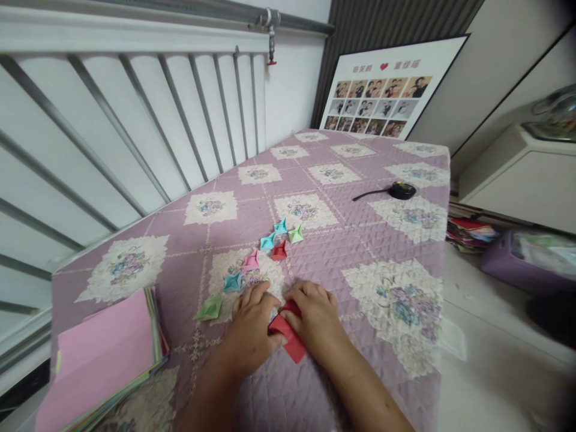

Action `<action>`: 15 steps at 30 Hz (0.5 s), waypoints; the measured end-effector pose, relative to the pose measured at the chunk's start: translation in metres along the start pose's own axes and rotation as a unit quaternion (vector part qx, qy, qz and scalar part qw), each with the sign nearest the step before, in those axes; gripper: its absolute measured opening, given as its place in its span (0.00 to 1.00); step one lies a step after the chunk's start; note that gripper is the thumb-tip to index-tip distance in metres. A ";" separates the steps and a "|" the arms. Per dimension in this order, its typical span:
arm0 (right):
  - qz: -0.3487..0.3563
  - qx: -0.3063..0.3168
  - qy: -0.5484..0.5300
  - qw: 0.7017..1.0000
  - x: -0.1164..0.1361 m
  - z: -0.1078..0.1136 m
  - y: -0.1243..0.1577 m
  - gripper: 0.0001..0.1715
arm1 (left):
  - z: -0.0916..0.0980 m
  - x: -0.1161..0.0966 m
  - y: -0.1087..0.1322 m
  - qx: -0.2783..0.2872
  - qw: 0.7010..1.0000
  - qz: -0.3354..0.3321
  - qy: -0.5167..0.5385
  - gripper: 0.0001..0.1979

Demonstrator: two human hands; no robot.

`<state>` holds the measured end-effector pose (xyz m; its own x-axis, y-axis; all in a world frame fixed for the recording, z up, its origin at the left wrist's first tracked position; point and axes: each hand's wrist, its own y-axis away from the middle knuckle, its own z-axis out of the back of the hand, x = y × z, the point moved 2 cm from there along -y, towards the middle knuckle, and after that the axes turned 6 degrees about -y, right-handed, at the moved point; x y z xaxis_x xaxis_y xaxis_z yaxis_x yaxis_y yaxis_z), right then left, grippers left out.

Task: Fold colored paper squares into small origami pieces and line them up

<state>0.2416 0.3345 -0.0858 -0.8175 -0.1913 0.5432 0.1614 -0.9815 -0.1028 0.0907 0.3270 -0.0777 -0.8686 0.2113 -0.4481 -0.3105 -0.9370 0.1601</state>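
A partly folded piece of red origami paper lies low over the quilted cover, between both hands. My left hand grips its left edge, with the thumb against the paper and the fingers curled. From the other side my right hand holds it, the thumb pressing on the upper part. Fingers hide some of the folds. Just beyond the hands, several small folded paper pieces form a slanting row: a green one, a pink one, blue ones, a red one and a light green one.
A stack of coloured paper, pink on top, lies at the left. A black tape measure with a strap rests at the right. Behind are a white radiator and a photo board. A purple bin stands beyond the right edge.
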 end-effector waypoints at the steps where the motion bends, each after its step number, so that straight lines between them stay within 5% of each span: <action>1: -0.003 -0.001 -0.003 1.000 0.000 0.000 0.000 0.08 | -0.001 0.001 0.000 0.000 1.000 0.000 0.000 0.23; 15: -0.014 0.010 -0.201 0.979 -0.008 0.005 -0.002 0.03 | 0.000 0.001 0.000 -0.008 1.000 -0.017 0.022 0.16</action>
<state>0.2507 0.3380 -0.0859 -0.5380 -0.1433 0.8306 0.1566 -0.9853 -0.0685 0.0898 0.3268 -0.0783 -0.8396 0.2303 -0.4920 -0.3329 -0.9338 0.1310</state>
